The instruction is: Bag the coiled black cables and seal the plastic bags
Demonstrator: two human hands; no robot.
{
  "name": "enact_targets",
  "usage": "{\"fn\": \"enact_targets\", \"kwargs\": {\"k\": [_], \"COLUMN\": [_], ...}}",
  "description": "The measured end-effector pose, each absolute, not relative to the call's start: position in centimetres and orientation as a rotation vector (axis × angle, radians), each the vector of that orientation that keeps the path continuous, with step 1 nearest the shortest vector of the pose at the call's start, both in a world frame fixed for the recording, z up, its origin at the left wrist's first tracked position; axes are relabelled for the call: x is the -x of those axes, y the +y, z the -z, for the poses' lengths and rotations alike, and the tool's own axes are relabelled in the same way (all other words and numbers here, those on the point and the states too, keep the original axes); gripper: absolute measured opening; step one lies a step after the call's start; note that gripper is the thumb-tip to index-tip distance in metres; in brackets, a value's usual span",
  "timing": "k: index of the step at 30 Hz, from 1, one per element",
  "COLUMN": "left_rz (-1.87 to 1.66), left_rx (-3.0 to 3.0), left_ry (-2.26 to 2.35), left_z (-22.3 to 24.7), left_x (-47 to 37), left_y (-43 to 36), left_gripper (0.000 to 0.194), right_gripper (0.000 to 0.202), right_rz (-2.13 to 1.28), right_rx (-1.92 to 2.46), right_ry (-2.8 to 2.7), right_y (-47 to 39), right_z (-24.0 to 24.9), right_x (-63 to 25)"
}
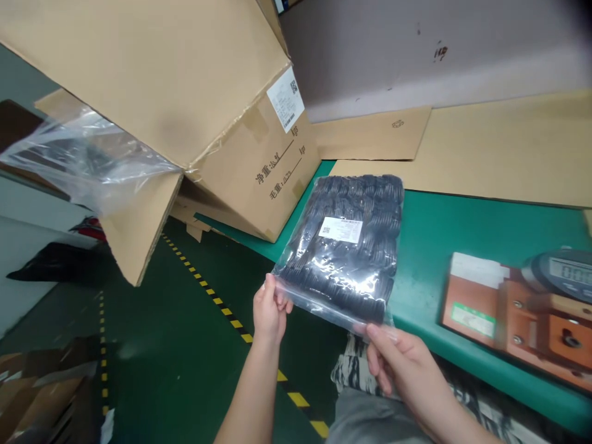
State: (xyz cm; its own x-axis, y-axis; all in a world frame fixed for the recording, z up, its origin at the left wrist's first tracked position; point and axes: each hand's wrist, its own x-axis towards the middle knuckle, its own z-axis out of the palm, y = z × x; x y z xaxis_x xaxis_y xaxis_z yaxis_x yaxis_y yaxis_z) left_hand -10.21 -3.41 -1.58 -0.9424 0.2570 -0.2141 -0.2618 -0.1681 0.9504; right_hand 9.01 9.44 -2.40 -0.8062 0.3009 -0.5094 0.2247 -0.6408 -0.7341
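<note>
A clear plastic bag [342,277] packed with rows of thin dark parts lies partly over the edge of the green table. Stuck on its face is a white printed label [341,230]. At the bag's near left corner, my left hand [271,308] is closed, thumb and fingers pinching the plastic. My right hand [400,357] pinches the near right corner. Between the two hands runs the flat, unfilled end of the bag. What exactly the dark parts are, I cannot make out.
A large cardboard box [240,179] lies tilted at the table's left end, with a plastic liner [92,160] hanging from its opening. Flat cardboard [499,148] lies along the wall. A gauge with a digital display [567,271] is at the right on the green table [430,246].
</note>
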Motion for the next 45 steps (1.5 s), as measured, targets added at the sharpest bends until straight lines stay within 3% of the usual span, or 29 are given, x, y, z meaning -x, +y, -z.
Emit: {"fn": "enact_targets", "kwargs": {"k": [5, 15, 32, 45], "left_rz": [-2.198, -1.891, -1.872, -1.805], "left_rx": [0.022, -0.080, -0.093, -0.059], "left_ry": [1.720, 1.583, 1.479, 1.438], "left_z": [1.5, 2.6, 2.9, 3.0], "left_x": [9.7, 3.3, 2.9, 1.7], "left_y": [-3.1, -1.3, -0.7, -0.1], "left_gripper": [0.056, 0.047, 0.050, 0.046], "right_gripper": [0.064, 0.059, 0.064, 0.060], "right_rz": [-2.646, -2.692, -2.577, -2.619], "right_rx": [0.980, 0.969, 0.901, 0.767], "right_ry": [-1.315, -1.233, -1.401, -1.163], "right_y": [9.7, 9.0, 8.8, 8.5], "right_z": [1.8, 2.0, 2.3, 2.8], "right_x": [-8.9, -7.7, -7.5, -8.1]}}
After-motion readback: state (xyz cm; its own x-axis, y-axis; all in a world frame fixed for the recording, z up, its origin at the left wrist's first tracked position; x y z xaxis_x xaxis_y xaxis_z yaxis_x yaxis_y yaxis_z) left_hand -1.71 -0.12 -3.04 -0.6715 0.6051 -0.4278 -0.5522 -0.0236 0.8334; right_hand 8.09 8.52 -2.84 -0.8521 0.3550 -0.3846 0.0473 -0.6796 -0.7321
